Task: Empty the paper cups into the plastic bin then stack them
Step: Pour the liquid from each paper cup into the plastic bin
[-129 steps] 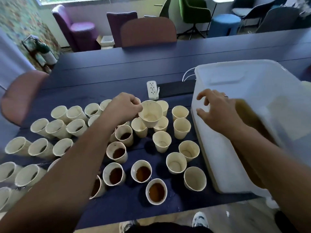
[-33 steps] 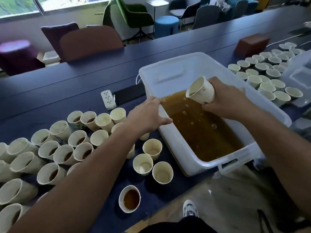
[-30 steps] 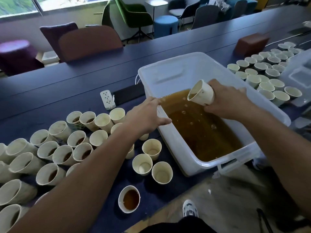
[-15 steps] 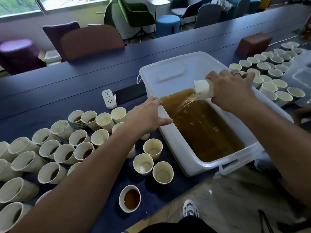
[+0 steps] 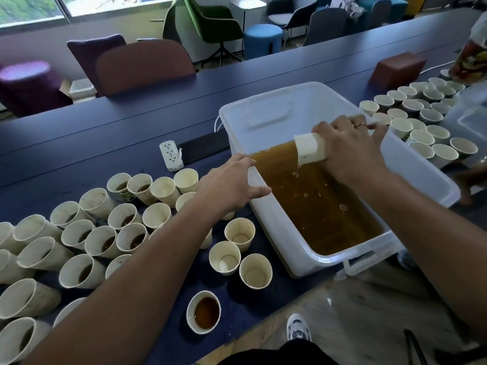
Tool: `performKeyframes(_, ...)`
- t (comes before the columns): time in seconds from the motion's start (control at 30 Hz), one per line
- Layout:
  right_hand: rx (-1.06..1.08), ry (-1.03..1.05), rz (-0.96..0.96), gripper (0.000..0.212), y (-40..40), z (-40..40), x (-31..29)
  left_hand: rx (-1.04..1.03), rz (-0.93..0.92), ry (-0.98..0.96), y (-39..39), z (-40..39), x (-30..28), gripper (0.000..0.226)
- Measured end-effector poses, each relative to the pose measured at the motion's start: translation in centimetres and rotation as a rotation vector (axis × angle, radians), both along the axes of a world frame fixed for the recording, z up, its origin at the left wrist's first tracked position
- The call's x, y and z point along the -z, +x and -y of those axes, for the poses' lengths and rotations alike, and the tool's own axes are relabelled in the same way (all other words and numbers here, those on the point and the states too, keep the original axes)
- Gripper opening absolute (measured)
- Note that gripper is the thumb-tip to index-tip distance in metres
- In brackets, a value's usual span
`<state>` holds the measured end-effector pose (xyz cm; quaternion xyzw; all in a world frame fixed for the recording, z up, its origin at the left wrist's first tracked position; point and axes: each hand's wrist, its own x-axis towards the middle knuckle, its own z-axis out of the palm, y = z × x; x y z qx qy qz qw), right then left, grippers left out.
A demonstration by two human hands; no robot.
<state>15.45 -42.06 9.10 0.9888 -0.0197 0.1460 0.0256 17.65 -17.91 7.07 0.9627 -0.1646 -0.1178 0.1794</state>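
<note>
Dozens of cream paper cups (image 5: 131,235) are crowding the dark blue table (image 5: 131,122) left of the translucent plastic bin (image 5: 263,119), some holding brown liquid, three by the bin's near corner sitting drained. The right hand (image 5: 350,148) is gripping one tipped cup (image 5: 309,148) with fingers curled round its body, mouth pointing down and left over the bin's amber pool (bubbles are dotting the surface). The left hand (image 5: 232,185) is resting against the bin's left rim, fingers relaxed and extended, thumb (image 5: 259,192) lying along the smooth rounded edge. One full cup (image 5: 204,311) is standing alone near the table's front edge with bare tabletop around it. A second cluster of cups (image 5: 416,119) is sitting right of the bin. A white power strip (image 5: 171,155) is lying behind the left group; no writing is legible on it.
</note>
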Motion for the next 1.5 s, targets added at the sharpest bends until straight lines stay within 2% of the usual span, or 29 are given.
performKeyframes(0.1,0.050,0.133,0.063,0.057,0.1,-0.2,-0.1,-0.007,0.002,-0.011,0.0,0.0,0.0,0.082)
performKeyframes(0.2,0.086,0.179,-0.118,0.059,0.2,-0.7,0.7,-0.003,-0.007,-0.054,0.0,0.0,-0.2,0.073)
performKeyframes(0.3,0.055,0.389,-0.126,0.063,-0.3,-1.7,1.0,-0.042,-0.072,-0.325,0.5,-0.3,-1.2,0.039)
performKeyframes(0.37,-0.033,0.487,-0.100,0.063,-0.7,-3.2,0.5,-0.123,-0.127,-0.549,0.6,-0.9,-2.7,0.028)
performKeyframes(0.47,-0.153,0.552,-0.083,0.066,-0.9,-6.3,-0.4,-0.157,-0.059,-0.615,0.3,-2.1,-5.0,0.022)
performKeyframes(0.6,-0.282,0.587,-0.093,0.078,-0.7,-10.2,-0.7,-0.231,0.049,-0.584,-0.4,-4.5,-6.3,0.012)
performKeyframes(0.73,-0.412,0.465,-0.274,0.090,-0.1,-12.5,0.4,-0.339,0.094,-0.480,-1.5,-8.3,-6.4,0.012)
performKeyframes(0.9,-0.510,0.440,-0.274,0.052,0.4,-13.6,2.5,-0.428,0.026,-0.243,-3.8,-12.9,-4.5,0.011)
performKeyframes(1.03,-0.557,0.328,-0.237,0.036,0.6,-13.9,3.2,-0.460,-0.086,-0.072,-5.7,-15.2,-0.7,0.008)
performKeyframes(1.23,-0.582,0.195,-0.235,0.034,0.6,-14.0,3.8,-0.473,-0.233,0.077,-7.3,-16.6,4.2,0.003)
performKeyframes(1.5,-0.564,0.192,-0.230,0.035,0.1,-14.1,3.7,-0.552,-0.316,0.084,-8.4,-16.4,7.9,0.010)
